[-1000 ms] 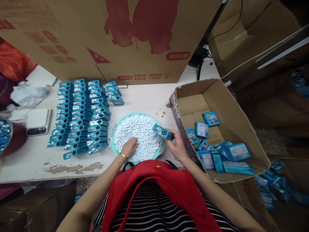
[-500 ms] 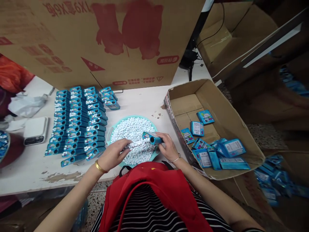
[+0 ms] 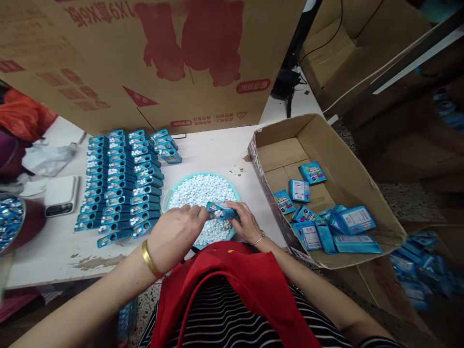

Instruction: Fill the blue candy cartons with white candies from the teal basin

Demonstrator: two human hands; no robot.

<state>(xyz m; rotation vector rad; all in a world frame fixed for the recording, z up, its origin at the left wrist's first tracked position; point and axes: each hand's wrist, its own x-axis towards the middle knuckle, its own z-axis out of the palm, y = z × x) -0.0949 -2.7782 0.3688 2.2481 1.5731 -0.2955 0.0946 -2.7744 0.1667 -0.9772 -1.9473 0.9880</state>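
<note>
My right hand (image 3: 247, 223) is closed round a small blue candy box (image 3: 222, 210), tilted above a round turquoise basin (image 3: 237, 194). White candies show at the box's opening. My left hand (image 3: 181, 226), back upward, is closed right beside the box; its curled fingers hide whatever they hold. Small white pellet candies (image 3: 205, 186) fill the basin beneath both hands. To the left, several rows of blue candy boxes (image 3: 119, 186) stand on the table, many with white candies at their round openings.
A cardboard tray (image 3: 268, 166) at right holds several blue packs (image 3: 351, 220). A large carton (image 3: 203, 108) stands at the back. At left are a white scale (image 3: 61, 193), a crumpled white bag (image 3: 47, 157) and a dark red bowl of shiny blue wrapped pieces (image 3: 10, 217).
My left hand has turned over, back upward, and come up against the candy box. My right hand has shifted slightly, and white candies now show at the box's opening.
</note>
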